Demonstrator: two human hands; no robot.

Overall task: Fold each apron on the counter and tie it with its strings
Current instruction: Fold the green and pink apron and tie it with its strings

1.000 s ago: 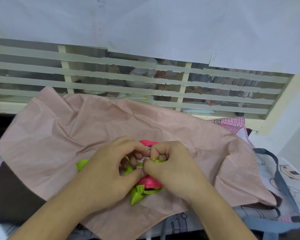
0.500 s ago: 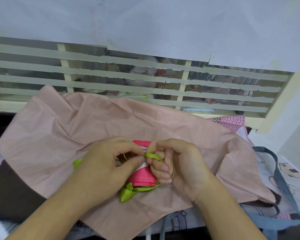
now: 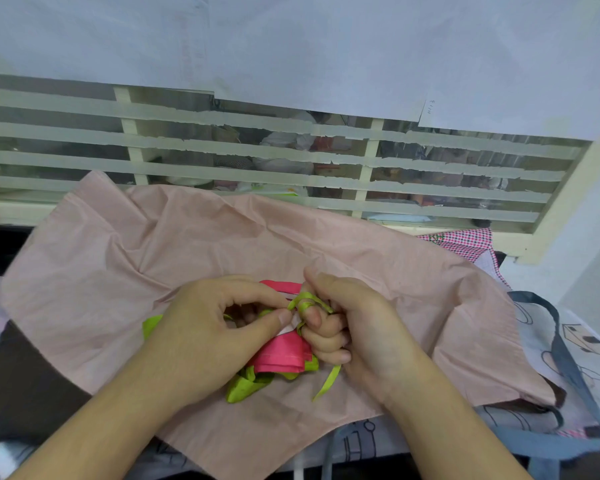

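Green string (image 3: 305,305) newly looped, pink cloth (image 3: 222,244) beneath

Folded apron (image 3: 281,355): hot pink, lime-green strings (image 3: 248,386). Beneath it, cloth (image 3: 187,251): pale pink. Right of cloth, apron (image 3: 468,242): pink-white gingham.

I saw two bare arms with no sleeves on them. The left hand (image 3: 201,337) and right hand (image 3: 357,327) wore no gloves, rings or watch. Nails were short.
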